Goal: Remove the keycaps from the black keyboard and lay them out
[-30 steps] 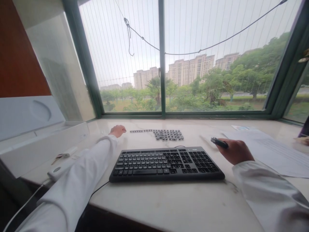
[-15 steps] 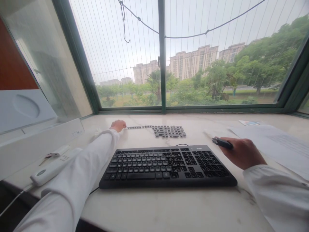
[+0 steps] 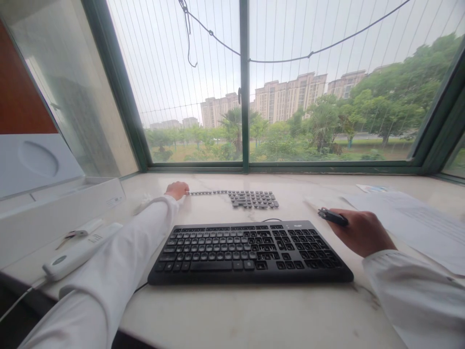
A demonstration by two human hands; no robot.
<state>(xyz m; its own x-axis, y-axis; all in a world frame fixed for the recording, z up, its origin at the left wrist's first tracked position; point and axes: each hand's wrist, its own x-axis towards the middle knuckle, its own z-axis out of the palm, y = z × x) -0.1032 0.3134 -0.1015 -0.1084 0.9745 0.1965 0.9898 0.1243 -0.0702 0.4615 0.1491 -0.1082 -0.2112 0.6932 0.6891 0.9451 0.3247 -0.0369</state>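
A black keyboard [image 3: 250,254] lies in front of me. Its left block carries keycaps, while the right side and top row show bare key sockets. Behind it, loose dark keycaps [image 3: 254,199] are laid out in rows, one line stretching left. At that line's left end is my left hand [image 3: 178,190], fingers drawn together on the counter; what they pinch is too small to make out. My right hand [image 3: 363,231] is closed around a small black hand tool [image 3: 332,216] with a metallic tip, held beside the keyboard's upper right corner.
Printed paper sheets [image 3: 407,218] lie on the right of the pale counter [image 3: 232,315]. A white power strip [image 3: 82,252] with a plug and a white open box [image 3: 65,208] are on the left. A window [image 3: 243,167] closes off the back.
The view has tilted slightly. Both hands stay in nearly the same places, and the keycaps and keyboard look unchanged.
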